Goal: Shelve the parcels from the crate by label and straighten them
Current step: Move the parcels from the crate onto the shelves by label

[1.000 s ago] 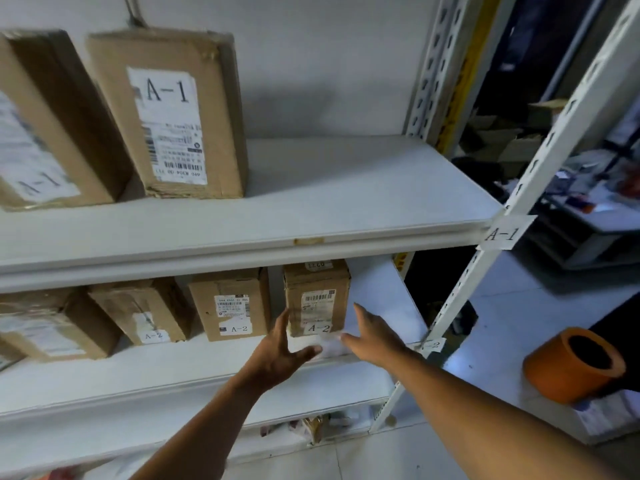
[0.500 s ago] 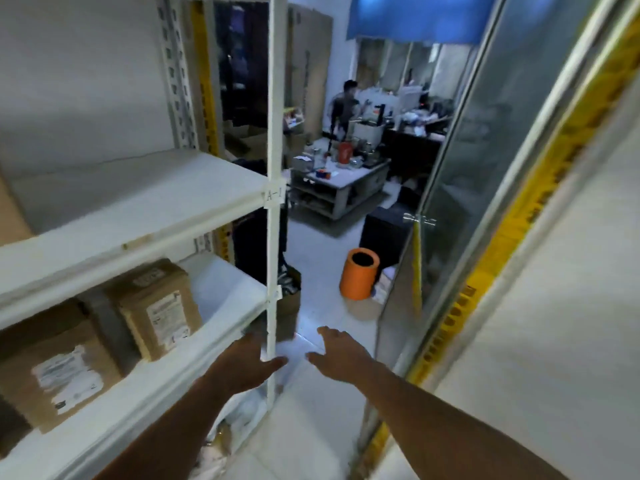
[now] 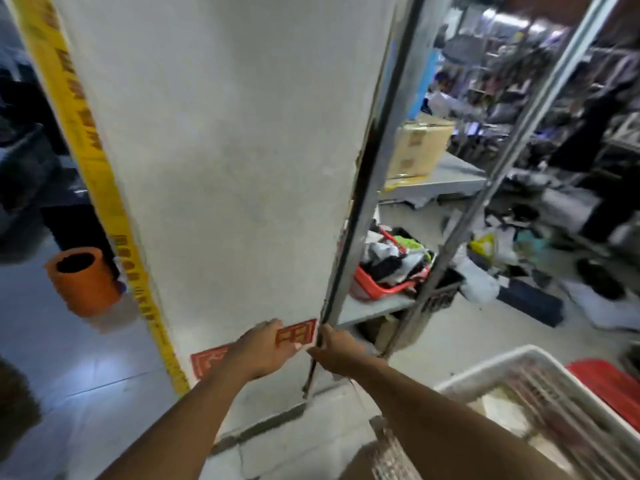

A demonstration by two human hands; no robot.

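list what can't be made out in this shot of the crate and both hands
Head view only:
- White crate: cut off by the right and bottom edges, its contents a motion-blurred smear.
- Left hand and right hand: both empty; fingertips blurred.
- Red sign on the pillar: partly behind the left hand, unreadable.

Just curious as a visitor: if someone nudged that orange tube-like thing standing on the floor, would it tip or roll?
The orange cylinder stands upright on its end, open top showing, so a nudge would probably tip it. Once on its round side it would likely roll. It seems hollow, so perhaps light for its size.
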